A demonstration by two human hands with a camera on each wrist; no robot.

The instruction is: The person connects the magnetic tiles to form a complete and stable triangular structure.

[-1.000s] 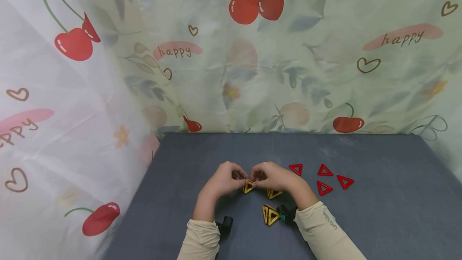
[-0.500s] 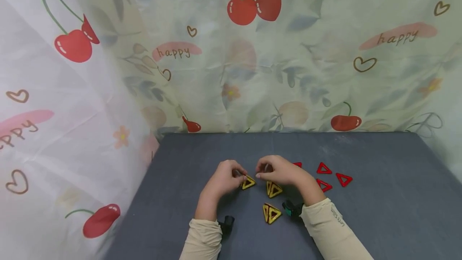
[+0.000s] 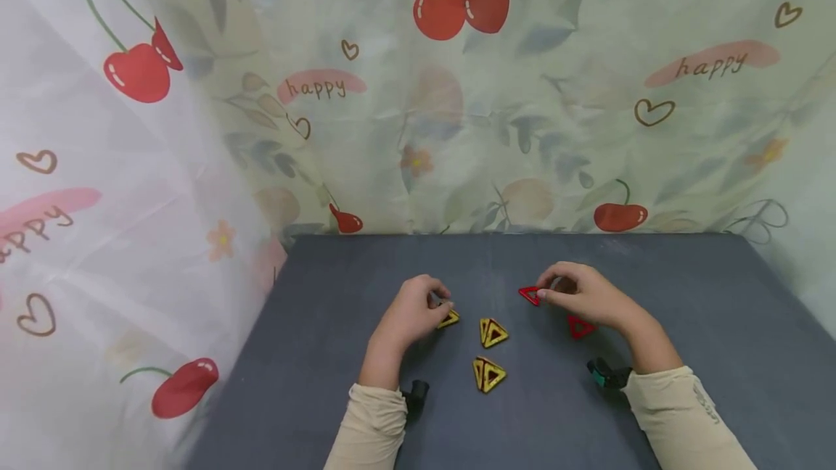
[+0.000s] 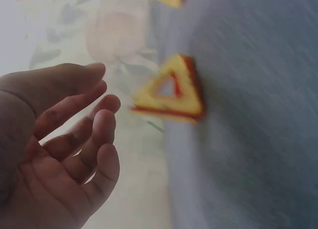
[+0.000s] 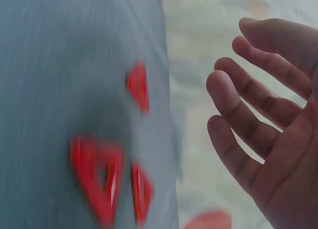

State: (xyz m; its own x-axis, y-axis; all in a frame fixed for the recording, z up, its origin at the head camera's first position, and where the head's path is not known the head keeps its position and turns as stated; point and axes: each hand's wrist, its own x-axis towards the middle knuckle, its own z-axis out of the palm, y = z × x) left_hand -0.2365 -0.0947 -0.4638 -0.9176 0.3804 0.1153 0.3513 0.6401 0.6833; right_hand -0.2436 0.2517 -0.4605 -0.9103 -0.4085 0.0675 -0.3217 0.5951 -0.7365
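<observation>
My left hand (image 3: 414, 310) hovers beside a yellow triangular piece (image 3: 448, 319), partly hidden by its fingers in the head view. In the left wrist view, the fingers of the left hand (image 4: 74, 144) are loosely bent and stand apart from a yellow triangle (image 4: 169, 92) with red along its edges. To the right, my right hand (image 3: 588, 296) is over the red triangles, its fingertips near one red triangle (image 3: 530, 295). The right wrist view shows that hand (image 5: 278, 114) with relaxed, spread fingers and nothing in them. A blurred red triangle (image 5: 99, 174) lies below.
Two more yellow-and-red triangular pieces, one farther (image 3: 493, 332) and one nearer (image 3: 488, 374), stand between the arms on the dark table (image 3: 313, 354). Another red triangle (image 3: 580, 326) lies under the right hand. A printed cloth (image 3: 366, 165) hangs behind the table.
My right hand has left the yellow pieces and moved right to the red triangles. The left hand has let go of its yellow piece and stays close to it.
</observation>
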